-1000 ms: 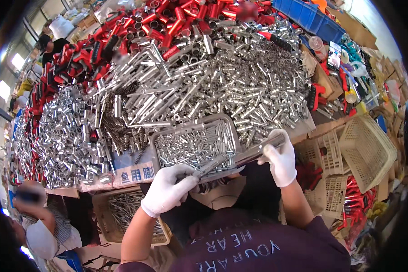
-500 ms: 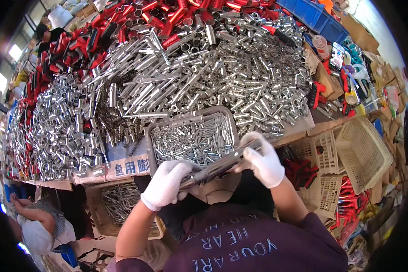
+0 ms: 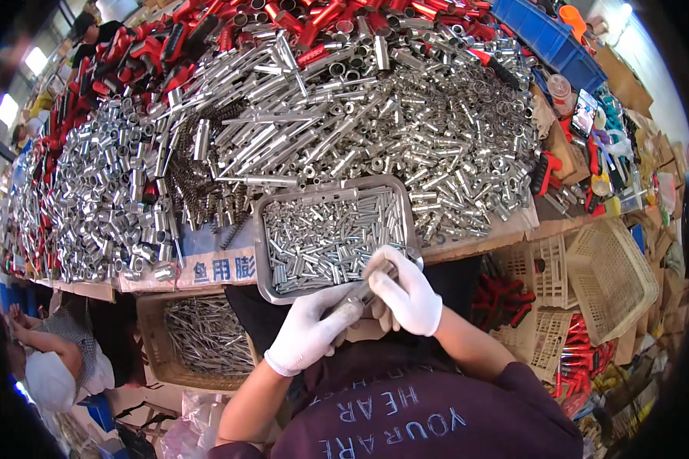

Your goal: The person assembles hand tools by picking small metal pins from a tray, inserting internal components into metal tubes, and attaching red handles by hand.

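Both my hands wear white gloves and meet just in front of my chest. My left hand (image 3: pixel 308 329) grips the lower end of a silvery metal rod (image 3: pixel 358 300). My right hand (image 3: pixel 406 294) is closed over the rod's upper end, close to the near rim of a grey metal tray (image 3: pixel 259 252). The tray is full of several small shiny metal sleeves. It sits at the table's near edge, just beyond my hands.
A huge pile of silver tubes (image 3: pixel 344 115) covers the table, with red-handled parts (image 3: pixel 207 30) at the far side. A box of thin metal pins (image 3: pixel 199 336) stands lower left. Cream plastic baskets (image 3: pixel 608 279) are at right. Another person (image 3: pixel 50 363) crouches lower left.
My hands have drawn closer together along the rod, and the right hand has moved left and down toward my chest. The view has shifted slightly over the table.
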Available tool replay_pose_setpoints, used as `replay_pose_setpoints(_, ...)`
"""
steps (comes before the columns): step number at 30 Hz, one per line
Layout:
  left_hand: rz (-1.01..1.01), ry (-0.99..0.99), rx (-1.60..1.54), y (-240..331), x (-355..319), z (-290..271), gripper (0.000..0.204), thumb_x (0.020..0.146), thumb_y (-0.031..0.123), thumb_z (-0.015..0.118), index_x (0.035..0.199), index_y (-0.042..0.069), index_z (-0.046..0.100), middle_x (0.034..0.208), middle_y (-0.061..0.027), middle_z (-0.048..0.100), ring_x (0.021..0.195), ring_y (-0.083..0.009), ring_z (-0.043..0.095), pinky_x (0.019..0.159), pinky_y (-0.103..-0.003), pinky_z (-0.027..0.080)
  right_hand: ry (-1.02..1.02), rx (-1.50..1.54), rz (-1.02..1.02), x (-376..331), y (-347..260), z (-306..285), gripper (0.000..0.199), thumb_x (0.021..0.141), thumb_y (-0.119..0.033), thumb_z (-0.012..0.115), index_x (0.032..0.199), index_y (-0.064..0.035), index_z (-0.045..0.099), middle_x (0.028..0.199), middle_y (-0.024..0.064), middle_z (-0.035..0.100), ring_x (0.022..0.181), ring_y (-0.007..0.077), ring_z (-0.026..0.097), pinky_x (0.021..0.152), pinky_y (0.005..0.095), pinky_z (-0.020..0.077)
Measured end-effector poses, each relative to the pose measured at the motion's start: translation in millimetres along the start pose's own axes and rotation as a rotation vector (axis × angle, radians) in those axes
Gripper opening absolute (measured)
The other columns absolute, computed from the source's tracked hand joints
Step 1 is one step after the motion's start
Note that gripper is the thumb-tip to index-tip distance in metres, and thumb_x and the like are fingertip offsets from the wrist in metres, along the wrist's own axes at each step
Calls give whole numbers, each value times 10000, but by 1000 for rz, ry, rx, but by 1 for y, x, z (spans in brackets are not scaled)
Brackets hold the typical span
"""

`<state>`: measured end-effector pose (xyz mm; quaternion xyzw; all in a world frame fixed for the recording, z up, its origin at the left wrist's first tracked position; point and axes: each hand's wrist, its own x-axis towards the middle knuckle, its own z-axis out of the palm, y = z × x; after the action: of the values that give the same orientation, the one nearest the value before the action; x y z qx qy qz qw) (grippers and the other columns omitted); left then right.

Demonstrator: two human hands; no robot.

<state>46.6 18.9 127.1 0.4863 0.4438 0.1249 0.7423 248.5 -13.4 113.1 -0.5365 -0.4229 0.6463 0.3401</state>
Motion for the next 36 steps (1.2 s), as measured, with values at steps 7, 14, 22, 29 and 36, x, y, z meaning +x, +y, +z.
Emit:
replay_pose_setpoints(7, 140, 344, -147, -12, 1, -20, 370, 975, 196, 574, 1283, -8, 595, 788, 9, 586, 554, -10, 450, 429, -155, 343, 337, -1128, -393, 66, 9, -11, 187, 948, -288, 559, 1006, -130, 640, 923, 116, 636, 795, 326, 663, 688, 450, 533)
replay_pose_setpoints(14, 167, 395, -158, -17, 3, -22, 445, 957, 203, 616, 1330, -30, 553, 782, 15, 599, 567, -10, 474, 433, -163, 370, 249, -1229, -275, 70, 4, -8, 143, 914, -269, 601, 960, -135, 620, 936, 107, 636, 831, 321, 671, 722, 455, 529)
replay_pose_setpoints(22, 145, 380, -165, -20, 5, -23, 485, 934, 208, 644, 1338, -44, 546, 783, 12, 613, 572, -8, 489, 436, -172, 394, 340, -965, -343, 67, 0, -18, 130, 888, -210, 619, 954, -105, 657, 901, 115, 681, 799, 319, 671, 718, 417, 529)
replay_pose_setpoints(29, 117, 110, 91, -14, -1, 0, 410, 931, 232, 638, 1252, -23, 622, 760, 8, 606, 550, -33, 491, 443, -188, 398, 104, 379, -255, 59, -20, -4, 104, 957, -132, 574, 979, -33, 600, 777, 24, 615, 642, 86, 588, 594, 222, 485)
replay_pose_setpoints(36, 122, 137, -18, -8, 1, 20, 418, 899, 230, 688, 1223, -29, 640, 651, 31, 584, 481, -20, 483, 440, -201, 373, -7, 382, -172, 47, -34, 6, 67, 966, -95, 556, 937, -36, 540, 727, 24, 568, 472, 49, 428, 414, 206, 321)
